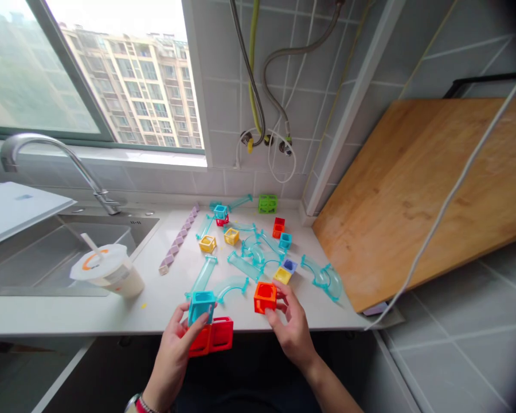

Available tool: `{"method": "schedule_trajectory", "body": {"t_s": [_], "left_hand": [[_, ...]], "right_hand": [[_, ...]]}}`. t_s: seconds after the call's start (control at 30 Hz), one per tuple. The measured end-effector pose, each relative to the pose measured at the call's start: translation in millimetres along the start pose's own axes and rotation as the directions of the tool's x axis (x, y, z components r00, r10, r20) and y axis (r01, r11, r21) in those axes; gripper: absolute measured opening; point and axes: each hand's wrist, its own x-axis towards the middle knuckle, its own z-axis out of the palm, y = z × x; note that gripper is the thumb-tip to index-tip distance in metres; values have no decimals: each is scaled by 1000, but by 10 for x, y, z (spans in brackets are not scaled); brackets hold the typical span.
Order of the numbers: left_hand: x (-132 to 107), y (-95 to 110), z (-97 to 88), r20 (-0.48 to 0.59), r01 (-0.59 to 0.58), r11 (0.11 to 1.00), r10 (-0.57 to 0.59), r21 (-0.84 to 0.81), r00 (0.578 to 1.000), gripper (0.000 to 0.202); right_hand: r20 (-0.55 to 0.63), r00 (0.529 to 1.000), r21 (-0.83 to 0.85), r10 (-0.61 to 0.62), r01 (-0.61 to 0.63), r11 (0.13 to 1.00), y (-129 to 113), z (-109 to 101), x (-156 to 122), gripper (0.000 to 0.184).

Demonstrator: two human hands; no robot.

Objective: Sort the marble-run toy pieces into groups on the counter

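Head camera: left hand (176, 344) grips a turquoise cube (200, 308) and red blocks (221, 334) (all windowed), right hand (293, 326) an orange cube (265, 297).

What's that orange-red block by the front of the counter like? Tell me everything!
The orange-red block is cube-shaped and looks like plastic, with open, framed sides and a rounded opening on top. It sits roughly level near the counter's front edge. The right hand grips its right side with fingers and thumb. Whether it touches the counter, I can't tell.
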Motion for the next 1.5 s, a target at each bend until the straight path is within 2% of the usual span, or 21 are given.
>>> {"method": "schedule_trajectory", "body": {"t_s": [0.1, 0.17, 0.23, 0.3, 0.37, 0.4, 0.5, 0.6, 0.67, 0.73, 0.8, 0.83, 0.93, 0.97, 1.03, 1.13, 1.23, 1.3, 1.4, 1.5], "left_hand": [[34, 140, -191, -113, -102, 986, 118, 134, 987, 63], [18, 233, -272, -104, -73, 989, 87, 132, 991, 62], [-29, 294, -293, -26, -26, 992, 30, 122, 999, 59], [-91, 315, -270, 36, -33, 981, 27, 194, 999, 59], [-147, 302, -239, 71, -105, 936, 86, 337, 994, 59], [-168, 288, -233, 103, -152, 894, 119, 422, 987, 57], [-200, 234, -267, 275, -304, 710, 161, 635, 948, 49], [-214, 179, -343, 432, -449, 527, 163, 722, 887, 45], [-230, 145, -374, 485, -518, 425, 193, 742, 853, 47], [-248, 107, -373, 520, -554, 362, 196, 749, 831, 49], [-265, 64, -349, 545, -570, 339, 176, 749, 820, 51], [-272, 40, -332, 551, -576, 331, 176, 747, 816, 52], [-298, -24, -265, 577, -607, 319, 195, 728, 793, 54], [-308, -40, -238, 590, -619, 320, 193, 717, 784, 56], [-327, -65, -180, 612, -636, 320, 185, 703, 769, 59], [-329, -83, -114, 612, -642, 307, 199, 703, 765, 61], [-299, -74, -100, 578, -623, 289, 233, 727, 782, 54], [-284, -60, -112, 558, -611, 277, 251, 742, 791, 51], [-294, -52, -129, 577, -617, 265, 220, 741, 787, 53], [-327, -76, -141, 588, -609, 274, 166, 744, 792, 56]], "right_hand": [[118, 988, 121, 98, -112, 986, 40, -157, -77, 47], [256, 953, 224, 160, -220, 950, 56, -174, -157, 41], [373, 899, 381, 229, -373, 846, 54, -105, -233, 36], [436, 854, 545, 282, -500, 673, 39, 17, -277, 35], [455, 836, 635, 308, -546, 546, 23, 135, -275, 33], [452, 837, 649, 307, -545, 531, 20, 177, -260, 31], [435, 865, 627, 249, -489, 606, 37, 214, -208, 32], [472, 870, 546, 139, -412, 729, 56, 159, -206, 44], [556, 821, 394, 132, -400, 827, 42, 122, -243, 48], [624, 759, 173, 183, -363, 916, 3, 110, -297, 60], [639, 733, -21, 234, -287, 958, -57, 119, -349, 72], [626, 740, -98, 247, -240, 966, -94, 125, -368, 71], [559, 789, -278, 253, -109, 954, -228, 113, -392, 54], [555, 795, -314, 246, -74, 946, -274, 95, -391, 51], [588, 774, -341, 235, -26, 940, -349, 41, -385, 49], [638, 726, -370, 256, -1, 929, -389, -64, -384, 54], [631, 702, -444, 330, -22, 896, -349, -155, -403, 73], [621, 691, -466, 370, -54, 883, -309, -182, -427, 80], [604, 701, -458, 379, -83, 885, -255, -143, -472, 77], [600, 718, -425, 352, -87, 901, -216, -33, -515, 66]]}}
